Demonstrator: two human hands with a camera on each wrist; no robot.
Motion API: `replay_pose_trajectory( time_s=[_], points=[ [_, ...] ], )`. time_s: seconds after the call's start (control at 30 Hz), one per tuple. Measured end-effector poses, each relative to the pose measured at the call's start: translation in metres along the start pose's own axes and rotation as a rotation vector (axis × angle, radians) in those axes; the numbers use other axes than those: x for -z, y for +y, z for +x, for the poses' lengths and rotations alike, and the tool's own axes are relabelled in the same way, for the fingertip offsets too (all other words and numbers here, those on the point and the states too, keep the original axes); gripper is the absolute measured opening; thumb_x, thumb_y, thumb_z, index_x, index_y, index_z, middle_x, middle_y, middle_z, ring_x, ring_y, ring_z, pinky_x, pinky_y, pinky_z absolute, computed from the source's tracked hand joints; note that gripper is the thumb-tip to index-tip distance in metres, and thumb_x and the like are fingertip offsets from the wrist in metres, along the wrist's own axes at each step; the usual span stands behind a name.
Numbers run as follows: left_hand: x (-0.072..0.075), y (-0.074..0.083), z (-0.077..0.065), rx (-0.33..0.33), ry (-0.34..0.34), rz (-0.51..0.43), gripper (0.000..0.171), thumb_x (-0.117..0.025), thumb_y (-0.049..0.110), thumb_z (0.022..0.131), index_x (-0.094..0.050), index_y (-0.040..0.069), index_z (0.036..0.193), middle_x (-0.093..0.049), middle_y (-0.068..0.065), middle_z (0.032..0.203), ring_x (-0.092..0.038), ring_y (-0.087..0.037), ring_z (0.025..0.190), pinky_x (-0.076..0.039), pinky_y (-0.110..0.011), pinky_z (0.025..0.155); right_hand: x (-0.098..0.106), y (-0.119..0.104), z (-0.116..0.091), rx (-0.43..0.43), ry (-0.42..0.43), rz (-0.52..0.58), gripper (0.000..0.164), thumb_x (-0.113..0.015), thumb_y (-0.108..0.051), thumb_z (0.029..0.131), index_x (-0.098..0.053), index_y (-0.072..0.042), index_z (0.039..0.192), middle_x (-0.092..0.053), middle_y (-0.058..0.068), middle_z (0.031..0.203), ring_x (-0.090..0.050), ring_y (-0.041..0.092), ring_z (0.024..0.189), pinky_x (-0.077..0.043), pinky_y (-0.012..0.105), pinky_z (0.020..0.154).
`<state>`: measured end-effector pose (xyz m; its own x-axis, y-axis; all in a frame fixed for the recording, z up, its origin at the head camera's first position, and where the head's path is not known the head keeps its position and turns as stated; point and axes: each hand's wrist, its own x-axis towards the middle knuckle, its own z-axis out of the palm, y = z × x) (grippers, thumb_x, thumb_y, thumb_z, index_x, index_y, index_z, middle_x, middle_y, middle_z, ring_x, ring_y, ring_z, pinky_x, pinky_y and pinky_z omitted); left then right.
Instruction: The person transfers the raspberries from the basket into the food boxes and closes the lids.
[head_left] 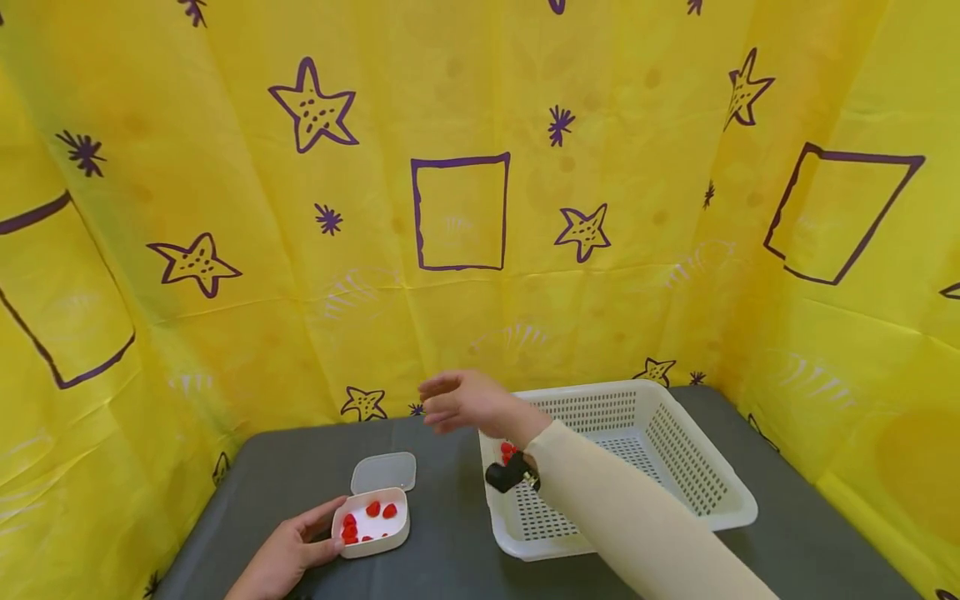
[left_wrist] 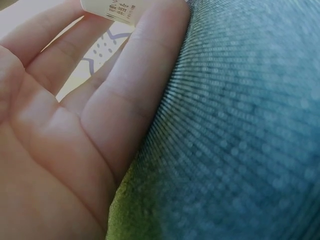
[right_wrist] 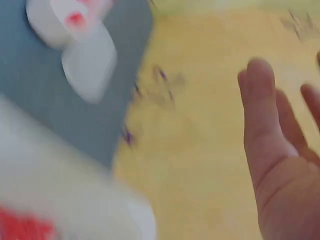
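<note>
On the left of the table in the head view, my left hand (head_left: 288,546) holds a small white box (head_left: 386,546) by its left side, thumb at the front corner. Several small red berry-like pieces (head_left: 373,508) lie inside it. The left wrist view shows the fingers against the box's printed wall (left_wrist: 112,9). My right hand (head_left: 476,404) is in the air over the left rim of a white plastic basket (head_left: 705,467), its fingers loosely extended and nothing held. More red pieces (head_left: 507,450) show inside the basket, partly hidden by the right wrist.
A translucent lid (head_left: 384,472) lies just behind the small box. The dark grey table (head_left: 442,500) runs between box and basket. Yellow printed cloth (head_left: 465,317) hangs behind and at both sides. A black wrist camera (head_left: 506,473) sits on the right wrist.
</note>
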<state>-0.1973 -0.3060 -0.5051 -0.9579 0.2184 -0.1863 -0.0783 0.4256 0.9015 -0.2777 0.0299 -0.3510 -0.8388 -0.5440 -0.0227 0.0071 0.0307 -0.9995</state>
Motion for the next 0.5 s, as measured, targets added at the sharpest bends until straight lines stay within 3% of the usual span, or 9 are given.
replay_pose_trajectory(
  time_s=[0.1, 0.2, 0.33, 0.5],
  points=[
    [0.000, 0.001, 0.000, 0.022, 0.012, 0.012, 0.072, -0.078, 0.026, 0.087, -0.047, 0.000, 0.147, -0.053, -0.026, 0.139, -0.046, -0.043, 0.127, -0.044, -0.055, 0.098, 0.049, -0.013, -0.012, 0.018, -0.006, 0.021, 0.044, -0.063, -0.008, 0.098, -0.053, 0.000, 0.140, -0.057, 0.016, 0.134, -0.062, 0.040, 0.111, -0.053, 0.046, 0.089],
    [-0.001, 0.001, 0.000, 0.052, 0.014, 0.000, 0.074, -0.079, 0.027, 0.087, -0.047, 0.000, 0.147, -0.053, -0.026, 0.138, -0.045, -0.044, 0.127, -0.042, -0.058, 0.098, 0.093, -0.012, -0.028, 0.013, -0.003, 0.016, 0.050, -0.062, -0.010, 0.099, -0.047, 0.000, 0.145, -0.050, 0.020, 0.142, -0.059, 0.041, 0.116, -0.049, 0.051, 0.095],
    [-0.001, 0.001, 0.001, 0.065, 0.007, -0.012, 0.074, -0.078, 0.027, 0.088, -0.045, 0.000, 0.148, -0.052, -0.027, 0.138, -0.044, -0.045, 0.127, -0.041, -0.060, 0.098, 0.140, 0.012, -0.049, -0.062, 0.029, -0.018, 0.053, -0.065, -0.010, 0.097, -0.046, 0.000, 0.146, -0.047, 0.022, 0.144, -0.052, 0.046, 0.123, -0.044, 0.056, 0.098],
    [-0.003, 0.004, 0.002, 0.077, 0.026, 0.007, 0.073, -0.078, 0.027, 0.087, -0.047, 0.001, 0.147, -0.053, -0.026, 0.138, -0.045, -0.044, 0.126, -0.039, -0.062, 0.098, 0.172, 0.052, -0.068, -0.226, 0.078, -0.095, 0.053, -0.069, -0.009, 0.095, -0.051, -0.005, 0.144, -0.050, 0.022, 0.142, -0.052, 0.045, 0.123, -0.049, 0.056, 0.093]
  ],
)
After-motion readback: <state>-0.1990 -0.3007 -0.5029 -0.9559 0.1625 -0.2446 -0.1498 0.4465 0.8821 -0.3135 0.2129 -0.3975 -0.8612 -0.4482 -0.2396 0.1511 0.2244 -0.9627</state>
